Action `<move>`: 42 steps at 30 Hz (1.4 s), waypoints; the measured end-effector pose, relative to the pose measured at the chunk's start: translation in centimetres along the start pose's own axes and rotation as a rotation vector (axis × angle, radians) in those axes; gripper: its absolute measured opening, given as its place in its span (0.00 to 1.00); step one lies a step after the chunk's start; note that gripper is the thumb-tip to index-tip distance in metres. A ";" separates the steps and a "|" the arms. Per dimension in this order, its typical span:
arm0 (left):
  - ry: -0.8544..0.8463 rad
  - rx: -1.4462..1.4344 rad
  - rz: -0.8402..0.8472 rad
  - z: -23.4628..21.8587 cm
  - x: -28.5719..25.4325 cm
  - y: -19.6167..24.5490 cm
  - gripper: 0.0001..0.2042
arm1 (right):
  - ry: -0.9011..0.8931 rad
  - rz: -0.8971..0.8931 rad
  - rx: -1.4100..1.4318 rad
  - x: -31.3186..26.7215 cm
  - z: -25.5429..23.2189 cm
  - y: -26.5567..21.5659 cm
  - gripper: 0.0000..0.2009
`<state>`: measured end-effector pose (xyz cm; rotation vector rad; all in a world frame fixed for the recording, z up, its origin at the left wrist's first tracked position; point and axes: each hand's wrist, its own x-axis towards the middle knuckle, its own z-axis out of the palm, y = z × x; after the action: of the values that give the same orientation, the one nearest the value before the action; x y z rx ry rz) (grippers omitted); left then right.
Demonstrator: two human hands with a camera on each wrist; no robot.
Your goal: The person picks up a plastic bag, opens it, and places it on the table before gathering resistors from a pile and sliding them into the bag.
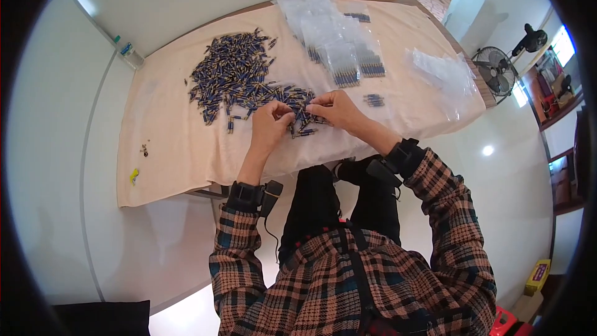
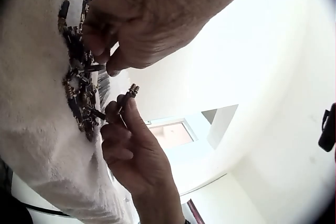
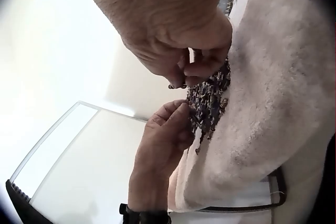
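Small dark-blue pieces with gold ends form a large pile (image 1: 230, 65) on the cloth, spreading toward both hands. My left hand (image 1: 268, 126) is low over the pile's near part; in the left wrist view that hand (image 2: 152, 19) has thumb and finger at one small piece (image 2: 95, 68). Just right of it, my right hand (image 1: 341, 112) pinches one or more of the pieces; the left wrist view shows this hand (image 2: 139, 155) with gold coiled ends (image 2: 134, 89) sticking out past its thumb. In the right wrist view, the fingers largely hide what both hands hold.
Clear bags with rows of pieces (image 1: 345, 76) lie at the table's back middle, near a small loose group (image 1: 374, 100). More clear bags (image 1: 441, 71) are at the right. A bottle (image 1: 129, 54) stands at the back left; a yellow item (image 1: 134, 176) lies front left.
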<state>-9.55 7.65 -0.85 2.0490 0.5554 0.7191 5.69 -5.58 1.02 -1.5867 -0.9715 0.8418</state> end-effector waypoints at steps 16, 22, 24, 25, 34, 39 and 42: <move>-0.137 -0.675 -0.323 0.6 -1.8 5.2 0.10 | -0.155 0.060 0.361 -3.3 0.5 -2.8 0.12; -0.178 -0.678 -0.323 1.3 -2.2 5.8 0.11 | -0.156 0.056 0.216 -4.6 -0.1 -2.8 0.14; -0.168 -0.660 -0.308 1.8 -2.6 6.0 0.10 | -0.129 0.053 0.172 -5.3 -0.2 -2.6 0.14; -0.156 -0.641 -0.290 2.2 -2.9 6.2 0.10 | -0.134 0.043 0.137 -5.6 -0.3 -2.6 0.14; -0.215 -0.566 -0.212 4.5 -4.4 6.6 0.11 | 0.123 -0.264 -0.332 -9.2 -1.6 -1.4 0.10; -0.329 -0.503 -0.209 5.7 -4.6 6.9 0.10 | 0.268 -0.270 -0.109 -10.5 -2.7 -1.3 0.08; -0.490 -0.354 -0.216 6.7 -4.9 7.4 0.09 | 0.192 -0.157 0.015 -11.7 -3.4 -0.2 0.07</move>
<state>-7.77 -3.15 1.01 1.7135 0.3285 0.1569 3.76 -17.56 2.40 -1.5258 -0.9349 0.5764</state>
